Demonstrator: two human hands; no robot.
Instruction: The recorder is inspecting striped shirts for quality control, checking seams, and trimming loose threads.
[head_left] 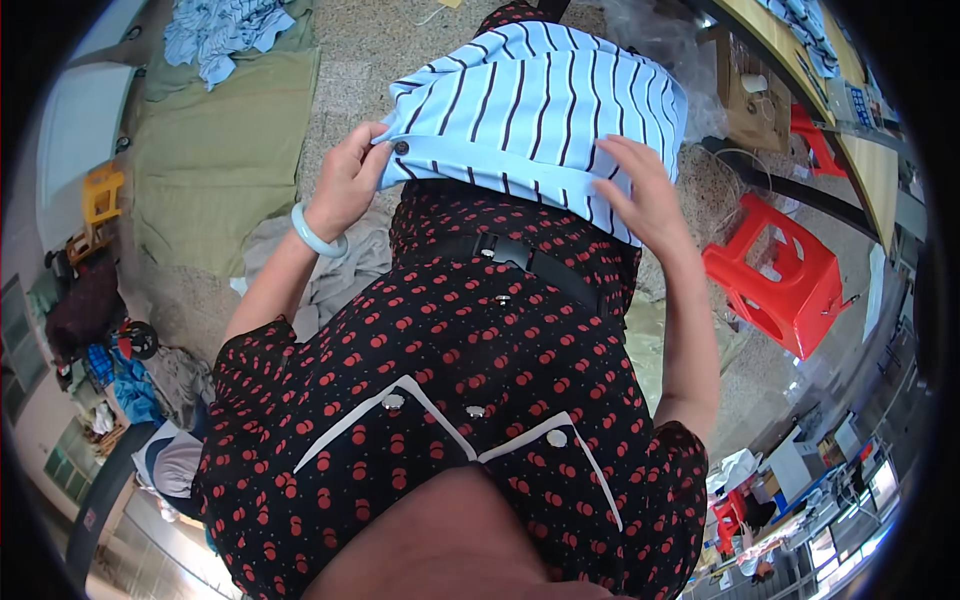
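And there was the striped garment [540, 105], light blue with dark lines, spread over the person's lap right between the two hands! Its bulk lay on the far side of them, bulging away toward the right, while its near edge ran across a plain blue band from one hand toward the other. On the left, the left hand [352, 172] had the garment's left end, thumb and fingers pinching the edge just beside a dark round button [402, 148]; a pale bangle [318, 235] circled that wrist. Over on the right, the right hand [645, 190] lay along the near right part of the cloth, thumb and fingers spread apart, fingertips pointing left; no fold showed clearly nipped between them, and how hard they pressed, I couldn't tell. Just nearer than the cloth sat the black buckle [505, 250] of a belt, across a dark dress [450, 350] with red prints. Off to the right stood a red plastic stool [825, 290], well apart from the hands. At far left, a heap of blue striped cloth [220, 35] lay on a green sheet [220, 170] on the floor.
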